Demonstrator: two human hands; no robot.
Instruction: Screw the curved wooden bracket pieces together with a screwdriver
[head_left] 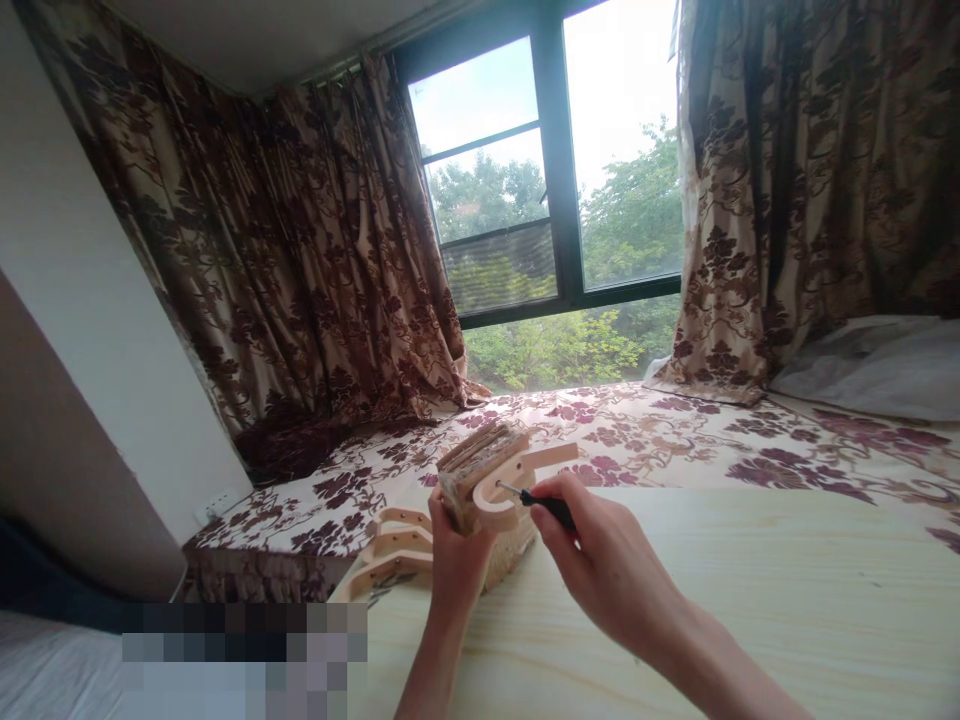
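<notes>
Beyond the pale wood-grained tabletop (780, 600) lies a ledge covered in floral cloth (622, 415), below the window (566, 200). Over the tabletop, a rough-edged block (484, 455) is gripped by the left hand (457, 565), its fingers closed around the near side; a curved wooden piece (551, 457) lies against the block's face. The right hand (611, 545), closed on the handle of a screwdriver (553, 508), directs the tip to a hole in the curve. The step appears to be screw-driving; it calls for a steady block and an aligned shaft. Similar curved pieces (405, 516) and small dark bits (390, 583) lie to the left, apparently outside the tool's path.
</notes>
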